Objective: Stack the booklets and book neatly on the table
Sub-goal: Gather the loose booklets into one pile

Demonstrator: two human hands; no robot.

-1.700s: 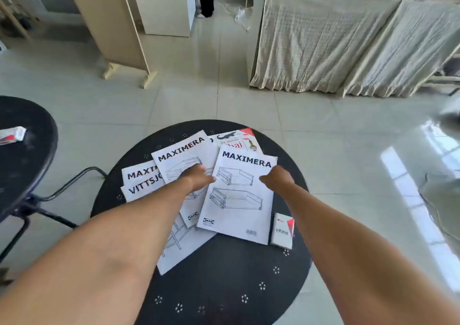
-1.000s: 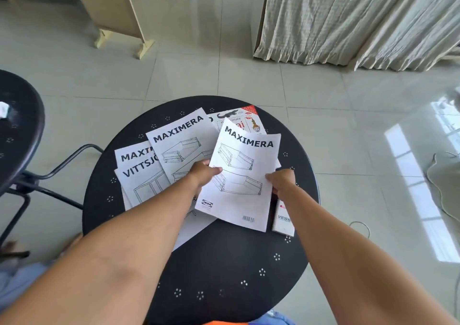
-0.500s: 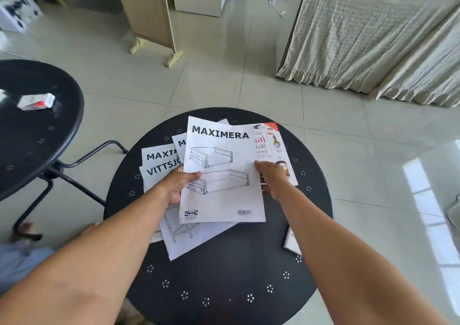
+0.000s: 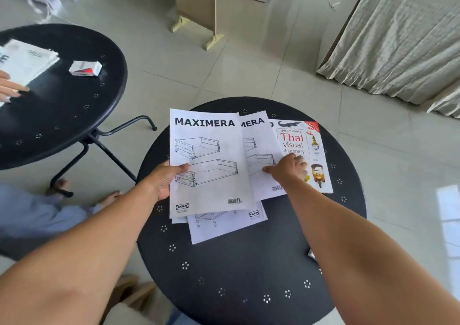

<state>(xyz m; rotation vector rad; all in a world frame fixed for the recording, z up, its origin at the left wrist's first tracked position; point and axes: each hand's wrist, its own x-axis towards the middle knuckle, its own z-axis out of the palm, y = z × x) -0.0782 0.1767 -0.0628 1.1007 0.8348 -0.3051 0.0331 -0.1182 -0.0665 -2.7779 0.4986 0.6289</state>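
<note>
While your left hand [image 4: 166,180] pinches top MAXIMERA booklet [image 4: 207,162], right hand [image 4: 288,167] presses flat on second booklet [image 4: 258,150] beside Thai dictionary [image 4: 305,150] on surface [image 4: 249,275]. Risk: sliding skews loose sheets underneath, pile fans.

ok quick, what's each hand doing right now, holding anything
Left hand: closed on the left edge of the top MAXIMERA booklet, thumb on top.
Right hand: fingers curled, resting on the second MAXIMERA booklet; whether it has a grip cannot be told.

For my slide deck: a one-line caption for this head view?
Left hand grips top MAXIMERA booklet; right hand presses second booklet beside Thai dictionary.
</note>
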